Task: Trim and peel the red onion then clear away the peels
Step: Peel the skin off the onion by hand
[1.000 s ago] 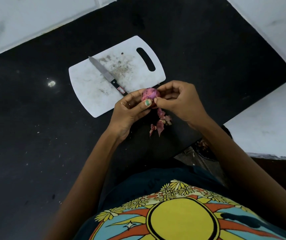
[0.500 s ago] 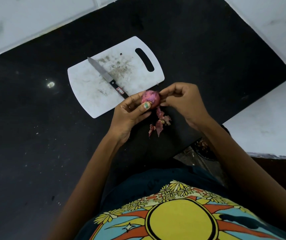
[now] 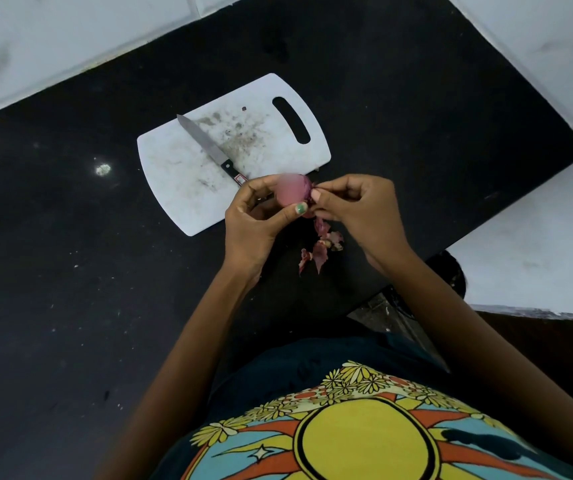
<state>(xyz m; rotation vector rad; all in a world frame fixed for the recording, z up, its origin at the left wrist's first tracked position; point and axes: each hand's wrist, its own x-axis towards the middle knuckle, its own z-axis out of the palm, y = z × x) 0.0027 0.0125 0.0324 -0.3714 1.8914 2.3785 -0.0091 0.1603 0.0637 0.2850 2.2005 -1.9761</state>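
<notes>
We see both forearms bare, no sleeves reaching them. The left hand (image 3: 253, 223) carries green polish on its thumbnail and what looks like a thin ring on one finger, though the ring is too small for us to be sure. The right hand (image 3: 357, 209) shows an unpainted thumbnail. Below the hands we see a dark teal shirt (image 3: 312, 368), printed with a large yellow sun (image 3: 364, 441) ringed in black; around the sun spread orange rays, light blue patches and yellow daisy-like flowers
</notes>
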